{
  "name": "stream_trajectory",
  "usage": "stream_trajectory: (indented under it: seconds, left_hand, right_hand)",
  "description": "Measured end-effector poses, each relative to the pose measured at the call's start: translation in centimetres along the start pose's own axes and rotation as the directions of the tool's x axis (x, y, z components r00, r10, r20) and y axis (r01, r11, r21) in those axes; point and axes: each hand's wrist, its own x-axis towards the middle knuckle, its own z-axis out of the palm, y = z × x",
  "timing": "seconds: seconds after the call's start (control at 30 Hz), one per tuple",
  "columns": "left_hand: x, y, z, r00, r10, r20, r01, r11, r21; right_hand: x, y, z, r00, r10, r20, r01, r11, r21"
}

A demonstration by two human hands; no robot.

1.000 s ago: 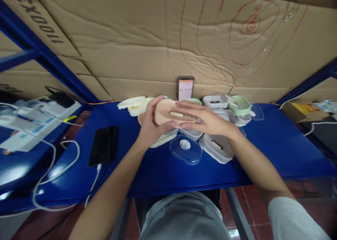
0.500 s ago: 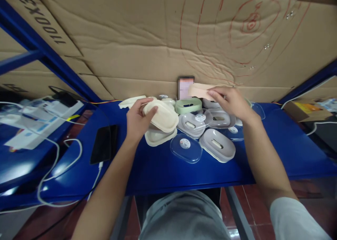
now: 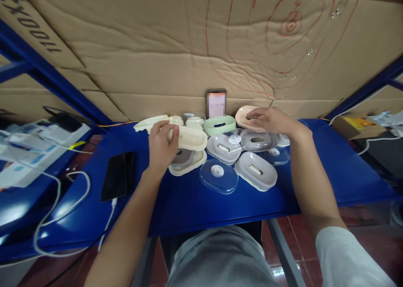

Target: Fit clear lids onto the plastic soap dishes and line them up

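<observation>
We note our left hand (image 3: 161, 146) grasping a cream oval plastic tray (image 3: 189, 138); right hand (image 3: 272, 120) gripping a peach oval plastic dish (image 3: 244, 115) above the blue table (image 3: 330, 169).

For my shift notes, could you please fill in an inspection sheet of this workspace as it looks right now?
Surface: blue shelf, glossy, crowded toward the back.
Job's things: cream tray gripped over a cream dish; peach tray at the back.
Clutter: green tray, grey trays, clear lid, upright phone, black phone lying flat.
Hands: left hand grips the cream tray; right hand rests on the peach tray.
Cables: white cable looping at left, one plugged into the black phone.
Surroundings: cardboard wall with red pen lines; blue frame bars; red tiled floor.
</observation>
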Motion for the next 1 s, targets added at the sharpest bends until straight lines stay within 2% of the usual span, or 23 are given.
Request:
stream_trajectory:
  seconds: [0.07,0.17,0.23,0.3,0.33,0.4,0.47,0.5,0.6,0.63,0.67,0.73,0.83,0.93,1.0]
  left_hand:
    - [-0.1,1.1,-0.4,0.999,0.032,-0.002,-0.032,0.999,-0.004]
    - [-0.3,3.1,-1.0,0.995,0.099,0.003,-0.099,0.995,-0.026]
    - [-0.4,4.3,-1.3,0.990,0.139,-0.005,-0.139,0.989,-0.042]
    - [-0.6,5.6,-1.8,0.986,0.169,-0.005,-0.169,0.983,-0.068]
    - [-0.8,6.2,-2.0,0.982,0.189,0.016,-0.187,0.978,-0.087]
    - [-1.7,7.4,-2.6,0.960,0.250,0.122,-0.235,0.964,-0.128]
    - [-3.5,8.6,-3.3,0.902,0.317,0.294,-0.284,0.947,-0.150]
    - [-4.8,9.1,-3.6,0.861,0.332,0.385,-0.298,0.943,-0.148]
    - [-9.4,10.2,-4.2,0.715,0.359,0.600,-0.376,0.921,-0.103]
    - [-10.9,10.5,-4.4,0.689,0.364,0.626,-0.399,0.912,-0.090]
    - [-12.2,10.6,-4.5,0.681,0.354,0.641,-0.409,0.910,-0.067]
    - [-14.2,10.7,-4.7,0.704,0.324,0.632,-0.407,0.913,-0.014]
    - [-15.7,10.5,-5.1,0.751,0.291,0.592,-0.390,0.920,0.042]
    - [-16.1,10.3,-5.2,0.777,0.287,0.560,-0.391,0.917,0.073]
    - [-16.1,10.4,-5.0,0.793,0.292,0.536,-0.395,0.915,0.087]
  right_hand:
    - [-0.6,-0.3,-1.7,1.000,0.018,0.006,-0.018,1.000,0.023]
    - [-2.3,0.6,-4.7,0.983,0.083,-0.166,-0.090,0.995,-0.034]
    - [-4.2,2.5,-6.1,0.934,0.171,-0.314,-0.212,0.972,-0.100]
    - [-6.6,5.2,-6.3,0.880,0.265,-0.394,-0.345,0.927,-0.148]
    - [-8.0,6.5,-5.9,0.862,0.311,-0.400,-0.400,0.902,-0.162]
    - [-10.9,8.1,-4.2,0.859,0.363,-0.360,-0.446,0.876,-0.182]
    - [-13.9,7.8,-1.5,0.873,0.352,-0.337,-0.429,0.884,-0.187]
    - [-15.3,6.8,0.1,0.889,0.321,-0.327,-0.393,0.901,-0.184]
    - [-19.0,1.6,4.9,0.959,0.095,-0.268,-0.128,0.986,-0.106]
    - [-19.9,-0.3,6.4,0.978,0.040,-0.206,-0.064,0.991,-0.113]
    - [-20.5,-2.0,7.6,0.990,0.007,-0.143,-0.025,0.992,-0.120]
    - [-21.2,-4.2,9.5,0.995,-0.003,-0.103,-0.009,0.994,-0.109]
    - [-21.0,-4.8,10.5,0.988,0.025,-0.151,-0.034,0.998,-0.059]
    - [-20.9,-4.1,9.6,0.968,0.032,-0.250,-0.029,0.999,0.016]
    - [-21.4,-3.5,8.5,0.938,0.046,-0.343,-0.040,0.999,0.026]
